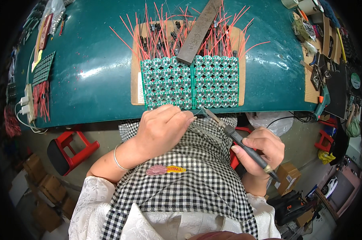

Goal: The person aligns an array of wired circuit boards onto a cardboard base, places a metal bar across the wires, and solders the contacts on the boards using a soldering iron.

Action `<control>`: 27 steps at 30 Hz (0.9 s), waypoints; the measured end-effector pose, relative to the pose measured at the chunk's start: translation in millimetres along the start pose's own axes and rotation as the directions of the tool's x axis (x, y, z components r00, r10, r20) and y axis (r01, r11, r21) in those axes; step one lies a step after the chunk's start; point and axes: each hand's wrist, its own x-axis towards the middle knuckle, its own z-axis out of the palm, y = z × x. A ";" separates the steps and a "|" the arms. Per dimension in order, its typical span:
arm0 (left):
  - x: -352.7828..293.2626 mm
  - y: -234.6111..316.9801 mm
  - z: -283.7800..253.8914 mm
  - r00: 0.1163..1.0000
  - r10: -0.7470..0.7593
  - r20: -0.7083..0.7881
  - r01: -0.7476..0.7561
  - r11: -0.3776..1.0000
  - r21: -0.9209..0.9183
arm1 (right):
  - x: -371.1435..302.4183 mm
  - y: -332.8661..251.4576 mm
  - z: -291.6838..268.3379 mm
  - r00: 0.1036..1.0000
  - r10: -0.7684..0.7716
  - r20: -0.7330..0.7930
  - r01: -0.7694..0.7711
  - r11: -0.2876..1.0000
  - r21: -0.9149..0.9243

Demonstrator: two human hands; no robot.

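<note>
My right hand [264, 149] is wrapped round the dark handle of a soldering iron [239, 138], whose metal tip points up and left to the near edge of a panel of green circuit boards [216, 82]. Fingers pinched together, my left hand [165, 125] is just below the same edge, left of the tip. A thin wire seems to run from its fingertips toward the iron, though it is too fine to make out well. Red and black wires [161, 34] with black connectors fan out beyond the panel. A flat metal bar [197, 34] lies slantwise across them.
Beneath the panel is a brown board [137, 90] on the green table [89, 80]. At left lie another wired panel [44, 69] and a power strip [27, 102]. Tools and a green-handled glue gun [323, 100] are at right. A red stool [71, 150] stands lower left.
</note>
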 end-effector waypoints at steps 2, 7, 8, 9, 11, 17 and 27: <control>2.0 2.5 -1.4 0.999 0.004 -0.038 -0.004 1.000 -0.003 | -1.2 1.6 -3.7 1.000 0.007 -0.014 -0.007 1.000 0.019; 4.0 0.6 -0.6 1.000 -0.006 -0.022 0.006 1.000 -0.025 | 1.5 4.3 -7.4 1.000 0.024 -0.018 -0.023 0.999 0.043; 4.2 0.5 0.4 1.000 -0.001 -0.031 0.000 0.999 -0.033 | 2.3 5.2 -6.7 1.000 0.024 -0.017 -0.023 0.999 0.043; 4.7 0.4 0.4 0.999 -0.002 -0.032 0.001 0.999 -0.033 | 2.8 6.7 -5.2 1.000 0.018 -0.009 -0.017 0.999 0.040; 5.9 0.2 0.2 1.000 -0.004 0.007 0.004 1.000 -0.024 | 3.7 8.6 -4.6 1.000 0.012 -0.001 -0.012 0.999 0.038; 4.3 -0.6 3.6 1.000 0.007 0.012 -0.007 1.000 0.009 | 7.5 6.2 -5.9 0.999 0.011 0.049 -0.012 1.000 0.013; 1.7 5.1 -8.2 0.999 -0.014 -0.050 0.013 1.000 -0.010 | -6.9 10.3 -12.3 0.995 0.054 -0.088 -0.043 0.992 0.120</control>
